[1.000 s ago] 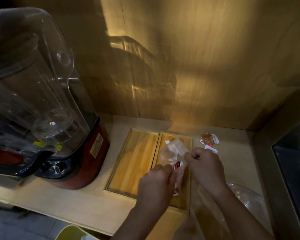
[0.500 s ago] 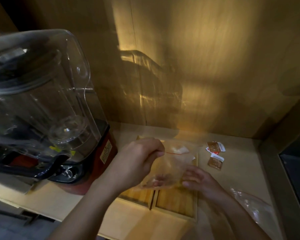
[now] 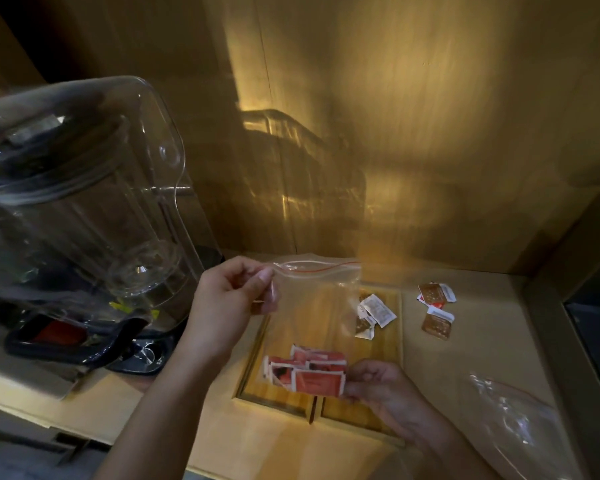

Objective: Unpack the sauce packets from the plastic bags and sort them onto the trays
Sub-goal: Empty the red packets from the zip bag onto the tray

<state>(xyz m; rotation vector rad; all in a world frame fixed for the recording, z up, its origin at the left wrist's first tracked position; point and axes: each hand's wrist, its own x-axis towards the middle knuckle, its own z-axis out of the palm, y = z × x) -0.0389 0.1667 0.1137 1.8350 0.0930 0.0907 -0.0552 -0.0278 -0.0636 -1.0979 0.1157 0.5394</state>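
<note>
a clear zip bag (image 3: 312, 306) is pinched at its top left corner by the left hand (image 3: 229, 306) and held above the two wooden trays (image 3: 392, 341). red sauce packets (image 3: 305, 372) sit in the bag's bottom, gripped through the plastic by the closed right hand (image 3: 378, 386). judged step: emptying; next, the seal must be opened and the red packets tipped onto the left tray, apart from the white packets (image 3: 374, 315) on the right tray.

Print on white sauce packets (image 3: 377, 311) too blurred to read, no other legible text

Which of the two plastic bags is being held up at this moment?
The zip-top bag with the red seal line, pinched by the left hand above the trays; the other bag lies crumpled on the counter at right.
</note>
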